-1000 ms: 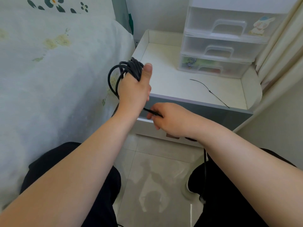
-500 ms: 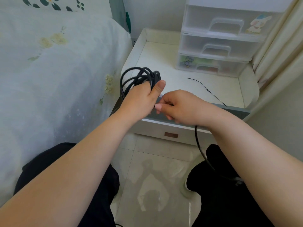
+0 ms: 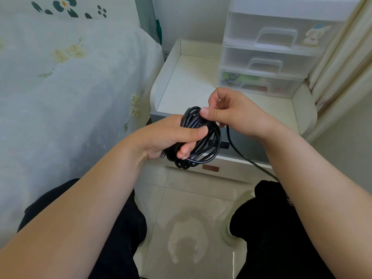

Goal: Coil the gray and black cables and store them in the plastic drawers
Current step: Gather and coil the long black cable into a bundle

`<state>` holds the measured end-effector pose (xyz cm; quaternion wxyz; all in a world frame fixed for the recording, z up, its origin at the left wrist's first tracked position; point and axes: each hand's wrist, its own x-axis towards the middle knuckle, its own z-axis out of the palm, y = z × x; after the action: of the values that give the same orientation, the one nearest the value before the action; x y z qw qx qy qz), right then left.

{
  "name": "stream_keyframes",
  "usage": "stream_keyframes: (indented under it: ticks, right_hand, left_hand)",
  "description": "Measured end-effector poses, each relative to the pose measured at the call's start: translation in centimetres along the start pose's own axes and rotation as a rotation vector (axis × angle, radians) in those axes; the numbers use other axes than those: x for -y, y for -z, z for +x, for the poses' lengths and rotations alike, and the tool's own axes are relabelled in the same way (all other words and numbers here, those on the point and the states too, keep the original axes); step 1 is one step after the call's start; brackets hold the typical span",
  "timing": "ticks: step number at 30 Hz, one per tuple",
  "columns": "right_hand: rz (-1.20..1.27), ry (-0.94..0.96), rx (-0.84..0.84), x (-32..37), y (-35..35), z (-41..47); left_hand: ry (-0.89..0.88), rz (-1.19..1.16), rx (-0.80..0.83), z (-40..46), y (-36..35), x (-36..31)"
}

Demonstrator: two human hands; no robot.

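My left hand (image 3: 171, 135) grips a black cable (image 3: 209, 144) wound into a bundle of several loops, thumb pressed over the strands. My right hand (image 3: 235, 111) pinches the top of the coil between thumb and fingers. A loose tail of the cable runs from under the right hand down to the right, toward my lap. The translucent plastic drawers (image 3: 269, 55), three stacked with all shut, stand at the back right of the white bedside table (image 3: 191, 81). No gray cable shows in this view.
A bed with a flowered sheet (image 3: 70, 87) fills the left side. Cream curtains (image 3: 342, 73) hang at the right. My knees in black trousers (image 3: 267, 228) frame a tiled floor (image 3: 191, 228) below the hands.
The coil has dropped from upright above my left fist to hanging in front of it. My right hand rose from below the left hand to the top of the coil, laying on another loop.
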<state>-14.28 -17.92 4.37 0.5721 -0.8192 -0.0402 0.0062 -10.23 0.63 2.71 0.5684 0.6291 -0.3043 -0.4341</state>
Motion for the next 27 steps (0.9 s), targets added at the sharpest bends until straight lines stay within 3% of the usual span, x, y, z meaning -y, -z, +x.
stream_keyframes:
  ticks: [7,13,17,21,25,27]
  right_hand:
    - [0.151,-0.035,0.008,-2.0,1.2,0.7]
    - [-0.157,-0.044,-0.109,-3.2,0.2,1.4]
    - [-0.404,-0.020,-0.096,-4.1,-1.5,1.5]
    - [-0.594,-0.119,-0.006,-4.6,-2.1,1.1]
    - [-0.591,-0.144,0.085,-3.5,-3.6,0.5]
    - [-0.425,-0.163,0.172,-2.7,-4.5,-0.2]
  left_hand:
    - [-0.078,-0.206,0.020,-0.4,0.0,0.1]
    - [-0.187,-0.607,0.012,-0.6,1.1,-1.0]
    - [-0.243,-0.811,-0.145,-0.4,1.5,-1.5]
    - [-0.326,-1.003,-0.348,-0.3,2.2,-2.1]
    - [-0.319,-1.096,-0.600,0.0,2.5,-2.1]
    - [-0.306,-1.040,-0.727,0.3,2.4,-1.9]
